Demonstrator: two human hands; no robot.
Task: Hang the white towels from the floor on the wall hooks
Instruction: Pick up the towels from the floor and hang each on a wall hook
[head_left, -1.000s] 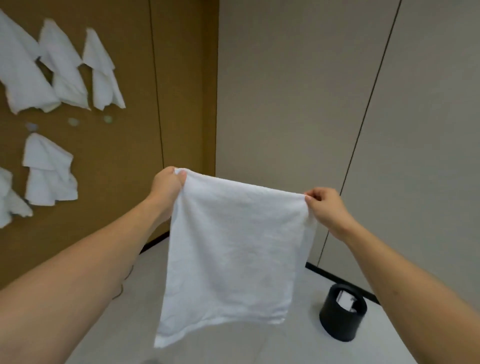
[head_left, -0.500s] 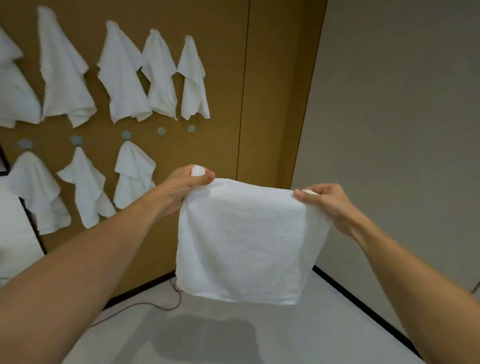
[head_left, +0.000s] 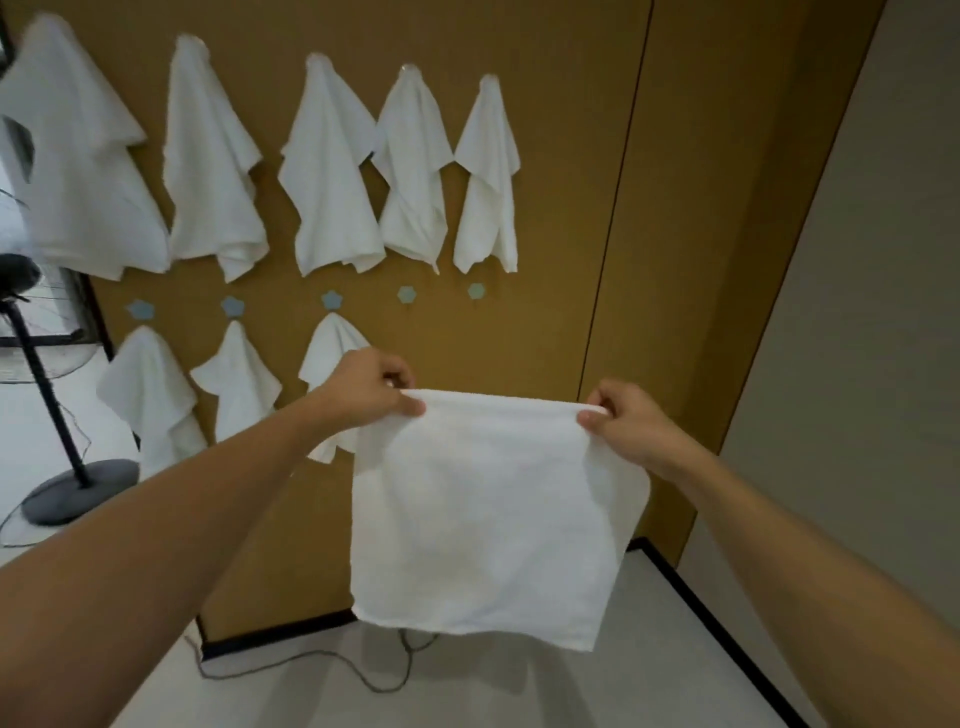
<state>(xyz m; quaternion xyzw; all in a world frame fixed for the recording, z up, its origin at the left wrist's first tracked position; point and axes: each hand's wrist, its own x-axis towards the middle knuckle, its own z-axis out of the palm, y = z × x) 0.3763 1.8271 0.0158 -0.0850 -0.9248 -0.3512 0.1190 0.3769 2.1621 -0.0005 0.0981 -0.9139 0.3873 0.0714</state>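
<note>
Towel, white and softly napped, hangs as a near-square sheet between two bare hands held out at chest height before a tan wall. The left hand pinches the top left corner, thumb over curled fingers; the right hand pinches the top right corner the same way, so the upper hem runs almost straight between them. The cloth falls flat with faint creases, its lower edge clear of the pale grey floor.

On the wall behind, five white towels droop in a top row, each gathered to a peak and spreading into loose, pointed folds. Beneath them runs a line of small pale blue flower-shaped hooks, five of them bare. Lower still, three more towels hang in the same peaked shape; the rightmost is partly hidden by the left hand and the held cloth.

A seam divides the tan panelling, which meets a grey wall at the right. A black skirting strip lines the floor. A thin cord loops across the floor below the cloth. At far left stands a dark fan stand on a round, matte grey base.
</note>
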